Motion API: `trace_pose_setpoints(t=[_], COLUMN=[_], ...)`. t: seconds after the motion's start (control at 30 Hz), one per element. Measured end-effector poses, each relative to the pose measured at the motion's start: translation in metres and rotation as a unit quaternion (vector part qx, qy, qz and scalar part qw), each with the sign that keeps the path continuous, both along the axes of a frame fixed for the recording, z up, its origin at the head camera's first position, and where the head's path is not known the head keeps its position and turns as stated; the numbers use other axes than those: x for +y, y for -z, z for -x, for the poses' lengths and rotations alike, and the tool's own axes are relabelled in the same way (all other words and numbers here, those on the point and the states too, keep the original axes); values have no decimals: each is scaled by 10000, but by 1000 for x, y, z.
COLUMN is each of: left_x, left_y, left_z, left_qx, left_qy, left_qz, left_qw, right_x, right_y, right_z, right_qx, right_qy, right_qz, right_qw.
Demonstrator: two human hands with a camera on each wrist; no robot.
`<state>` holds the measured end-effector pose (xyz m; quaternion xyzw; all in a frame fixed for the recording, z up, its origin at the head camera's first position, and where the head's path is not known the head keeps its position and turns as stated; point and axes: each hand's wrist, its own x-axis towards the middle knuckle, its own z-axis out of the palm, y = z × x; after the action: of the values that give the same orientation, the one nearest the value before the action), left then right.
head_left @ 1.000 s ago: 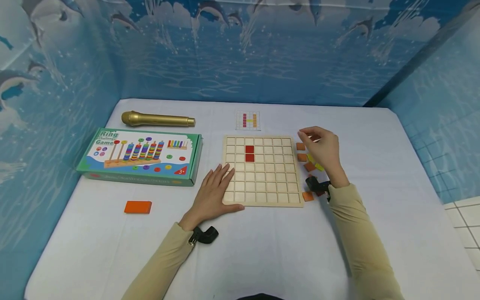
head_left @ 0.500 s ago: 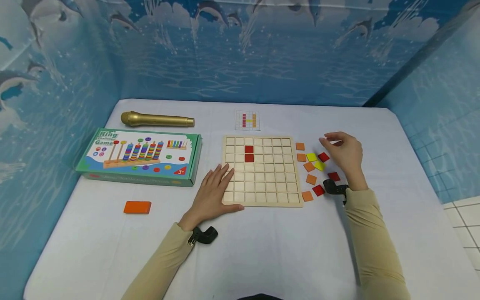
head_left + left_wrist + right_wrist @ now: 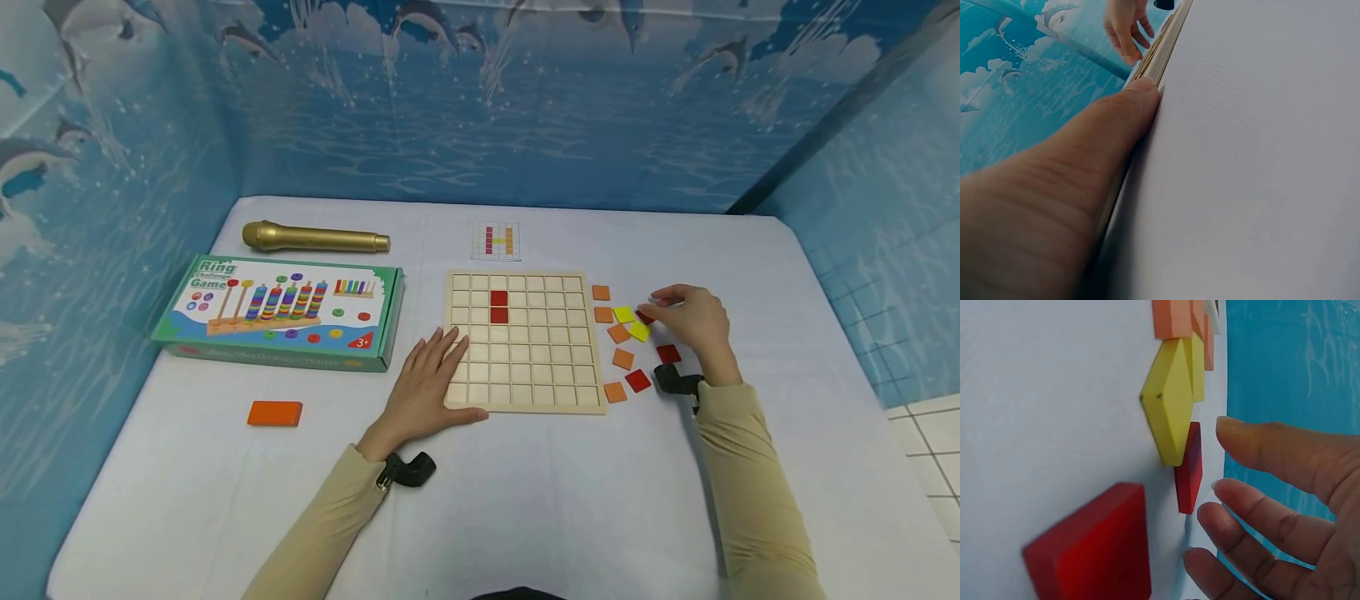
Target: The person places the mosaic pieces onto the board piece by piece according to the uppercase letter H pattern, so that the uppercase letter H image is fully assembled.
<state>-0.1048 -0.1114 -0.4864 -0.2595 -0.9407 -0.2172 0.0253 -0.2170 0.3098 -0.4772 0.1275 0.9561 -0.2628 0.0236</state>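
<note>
My left hand [image 3: 423, 387] lies with fingers spread on the left edge of a wooden grid board [image 3: 551, 354], its thumb along the near edge. Two red square tiles [image 3: 498, 307] sit in neighbouring cells of one column. My right hand [image 3: 693, 323] is right of the board, low over a loose red tile [image 3: 1192, 469]. In the right wrist view its thumb and fingers are parted, close to that tile, with a gap between them. Beside the tile lie yellow tiles [image 3: 1169, 400]; a nearer red tile [image 3: 1094, 550] lies below them.
Several orange tiles [image 3: 622, 359] lie along the board's right side. Behind the board is a small pattern card [image 3: 496, 241]. To the left are a gold microphone [image 3: 315, 239], a green-edged game box [image 3: 281, 312] and an orange block [image 3: 275, 413].
My right hand has moved right from beside the board's upper right corner, uncovering several tiles, then lowered toward the red tile. My left hand stays on the board.
</note>
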Motion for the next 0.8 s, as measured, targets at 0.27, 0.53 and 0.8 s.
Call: trace_pose_setpoints(t=[0.27,0.53,0.8], left_x=[-1,-1,-1], left_y=[-1,-1,-1], left_z=[0,0,0], left_qx=[-13,-47,-33], left_qy=[17,26,37], left_qz=[-39,-22,-30], left_qw=[10000,10000,10000], right_x=[0,3,-1], right_y=[2,11,7], right_z=[-3,0,-3], right_qx=[-108,17,-18], right_qy=[-33,-108,-181], right_qz=[-248,-281,-143], right_qw=[9996,9995,9997])
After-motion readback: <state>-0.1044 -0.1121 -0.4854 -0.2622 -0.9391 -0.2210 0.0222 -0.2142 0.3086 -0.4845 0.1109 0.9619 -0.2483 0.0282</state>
